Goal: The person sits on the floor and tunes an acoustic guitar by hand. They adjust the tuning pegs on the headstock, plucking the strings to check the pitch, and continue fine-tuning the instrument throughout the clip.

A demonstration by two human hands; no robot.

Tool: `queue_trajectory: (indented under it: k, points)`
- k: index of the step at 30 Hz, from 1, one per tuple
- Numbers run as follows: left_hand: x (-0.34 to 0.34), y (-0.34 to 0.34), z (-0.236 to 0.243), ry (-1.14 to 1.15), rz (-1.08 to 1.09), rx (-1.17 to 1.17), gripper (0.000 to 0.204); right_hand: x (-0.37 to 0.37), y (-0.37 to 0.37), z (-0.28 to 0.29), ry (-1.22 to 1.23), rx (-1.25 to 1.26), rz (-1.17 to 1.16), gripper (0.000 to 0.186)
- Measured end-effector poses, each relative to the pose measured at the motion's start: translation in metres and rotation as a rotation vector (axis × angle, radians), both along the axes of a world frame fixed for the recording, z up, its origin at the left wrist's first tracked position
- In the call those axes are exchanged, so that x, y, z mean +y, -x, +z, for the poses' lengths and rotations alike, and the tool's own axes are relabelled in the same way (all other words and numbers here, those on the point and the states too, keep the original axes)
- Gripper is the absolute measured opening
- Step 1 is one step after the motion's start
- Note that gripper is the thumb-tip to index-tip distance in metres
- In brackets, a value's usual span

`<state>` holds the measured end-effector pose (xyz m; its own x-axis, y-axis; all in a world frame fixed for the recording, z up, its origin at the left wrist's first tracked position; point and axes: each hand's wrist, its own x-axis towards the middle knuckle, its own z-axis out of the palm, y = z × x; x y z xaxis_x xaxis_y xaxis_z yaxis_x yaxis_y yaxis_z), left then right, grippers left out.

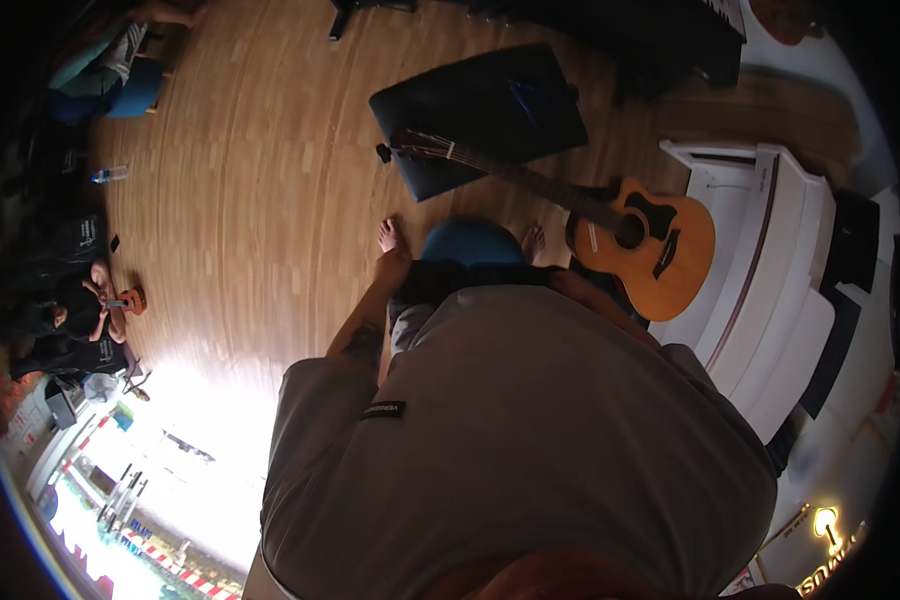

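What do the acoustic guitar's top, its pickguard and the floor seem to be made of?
Guitar top: likely wood under a clear coat, judging by its warm honey colour. Pickguard: perhaps smooth plastic, being an evenly dark, sharp-edged patch. Floor: wood or wood-look laminate, satin-like; plank seams show, but not which it is.

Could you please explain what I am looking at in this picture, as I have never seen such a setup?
There is no machine here: a head-worn fisheye camera looks down over the person's grey shirt, bending straight edges. The left hand is left of a rounded blue seat; the right hand, dim, is to its right. Neither visibly holds anything. Farther right is an acoustic guitar, its neck passing over a flat black thing. A bottle is on the wooden floor.
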<state>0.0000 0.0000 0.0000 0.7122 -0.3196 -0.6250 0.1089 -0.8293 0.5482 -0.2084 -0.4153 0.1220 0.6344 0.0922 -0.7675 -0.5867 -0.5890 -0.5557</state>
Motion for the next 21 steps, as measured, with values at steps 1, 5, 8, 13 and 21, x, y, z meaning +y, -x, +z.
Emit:
queue_trajectory:
  k: [1, 5, 8, 13, 21]
  points:
    - [-0.022, 0.005, 0.005, 0.0, -0.155, -0.007, 0.031, -0.008, 0.009, -0.011, -0.019, 0.036, 0.003, 0.038]
    - [-0.099, 0.042, -0.003, 0.267, -0.567, -0.006, 0.03, -0.03, 0.094, -0.069, 0.059, -0.056, 0.257, 0.039]
    - [-0.132, 0.029, 0.01, 0.254, -0.651, 0.054, 0.029, -0.016, 0.089, -0.078, 0.134, -0.03, 0.322, 0.039]
    - [-0.149, 0.014, 0.01, 0.236, -0.58, 0.099, 0.031, -0.006, 0.079, -0.062, 0.241, -0.071, 0.27, 0.041]
    - [-0.122, -0.009, -0.08, -0.1, -0.836, 0.088, 0.033, -0.024, 0.087, -0.122, 0.025, -0.02, -0.678, 0.067]
